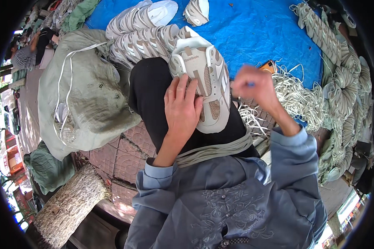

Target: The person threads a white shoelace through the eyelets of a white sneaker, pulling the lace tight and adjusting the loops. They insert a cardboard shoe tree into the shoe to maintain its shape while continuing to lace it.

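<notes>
A beige and white shoe upper [212, 113] with tan mesh panels rests across my black-trousered knee, toe toward me. My left hand [180, 103] holds its left side, fingers and thumb pressed on the upper beside the eyelet row. To the right of the upper, my right hand [257, 86] is raised with its fingers curled, partly smeared by motion. A small blue thing [251, 84] shows among those fingers; its kind is unclear. Over my lap lies a bundle of pale laces [218, 150].
Rows of stacked shoe uppers [143, 41] lie on a blue tarp [253, 37]. A heap of white laces [301, 97] is at right, near an orange object [268, 66]. Bundled uppers [347, 91] line the far right. A large pale sack [91, 95] stands at left, near a log [72, 205].
</notes>
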Tool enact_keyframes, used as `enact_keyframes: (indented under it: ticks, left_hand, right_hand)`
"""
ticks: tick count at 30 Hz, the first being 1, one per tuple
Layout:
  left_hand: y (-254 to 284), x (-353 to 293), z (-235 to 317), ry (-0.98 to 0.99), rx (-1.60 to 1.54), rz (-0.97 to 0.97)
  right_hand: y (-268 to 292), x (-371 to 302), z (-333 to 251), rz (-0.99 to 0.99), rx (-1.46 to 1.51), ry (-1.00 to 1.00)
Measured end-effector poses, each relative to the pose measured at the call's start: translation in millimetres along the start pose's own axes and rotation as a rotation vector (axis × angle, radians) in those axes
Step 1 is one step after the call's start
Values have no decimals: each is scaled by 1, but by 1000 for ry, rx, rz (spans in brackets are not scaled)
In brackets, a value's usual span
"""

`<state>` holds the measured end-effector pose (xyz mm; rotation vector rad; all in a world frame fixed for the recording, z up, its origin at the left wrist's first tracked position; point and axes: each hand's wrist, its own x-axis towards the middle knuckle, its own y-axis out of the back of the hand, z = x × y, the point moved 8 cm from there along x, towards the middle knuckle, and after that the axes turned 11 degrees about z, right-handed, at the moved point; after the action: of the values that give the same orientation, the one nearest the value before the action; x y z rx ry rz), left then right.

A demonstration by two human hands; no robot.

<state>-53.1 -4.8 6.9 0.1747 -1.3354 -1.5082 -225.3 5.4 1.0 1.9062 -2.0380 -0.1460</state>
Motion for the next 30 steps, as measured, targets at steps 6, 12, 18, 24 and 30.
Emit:
enact_keyframes:
  ticks: [6,12,18,24,30]
  left_hand:
    - [-5,-2,2,-13,3,-8]
    - [15,7,20,-67,-74,15]
    - [0,-24,84,308,-892,-618]
    - [29,-52,19,871,-1078,-1116]
    - [52,-34,-50,1007,-1110,-881]
  right_hand:
    - [-53,-104,-18,-333,-424,268]
    - [-62,-99,-32,-369,-477,359]
    - [8,-60,-45,-124,-99,192]
    - [187,-23,46,384,-618,87]
    - [294,-47,152,341,-1207,-433]
